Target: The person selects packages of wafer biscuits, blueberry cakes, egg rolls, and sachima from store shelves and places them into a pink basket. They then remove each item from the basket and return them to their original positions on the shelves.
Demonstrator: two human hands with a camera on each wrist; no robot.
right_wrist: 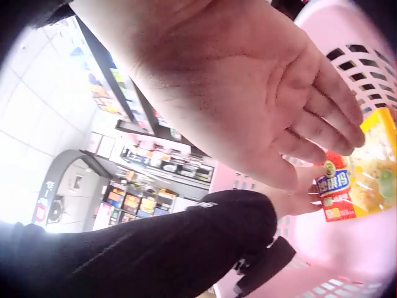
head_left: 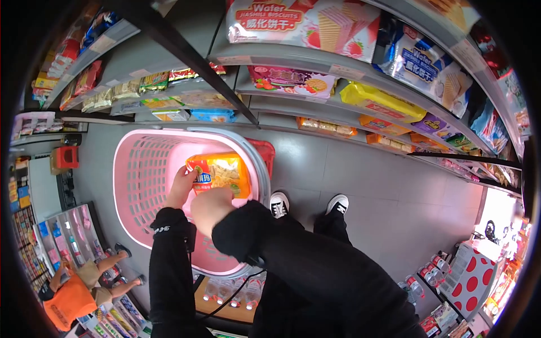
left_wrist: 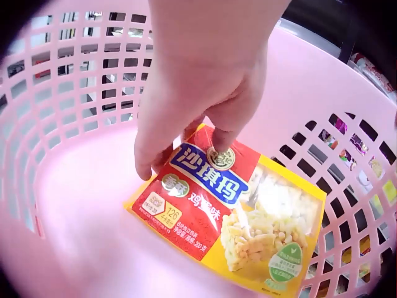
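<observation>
A yellow and red packet of sachima (head_left: pixel 228 169) is held at its red end by my left hand (head_left: pixel 179 187), inside a pink shopping basket (head_left: pixel 127 186). In the left wrist view, the thumb and fingers of my left hand (left_wrist: pixel 201 93) pinch the top edge of the packet (left_wrist: pixel 223 211), which tilts over the pale basket floor. My right hand (head_left: pixel 209 208) is over the basket, close beside the packet. Its palm and loosely bent fingers show in the right wrist view, where the right hand (right_wrist: pixel 242 93) holds nothing and its fingertips overlap the packet's edge.
Shelves with wafer packs (head_left: pixel 304 25) and a yellow biscuit pack (head_left: pixel 383 102) run along the far side. A red container (head_left: pixel 262 160) is partly behind the basket. Bottled drinks (head_left: pixel 231 290) stand below it. A person in an orange shirt (head_left: pixel 70 301) is at the lower left.
</observation>
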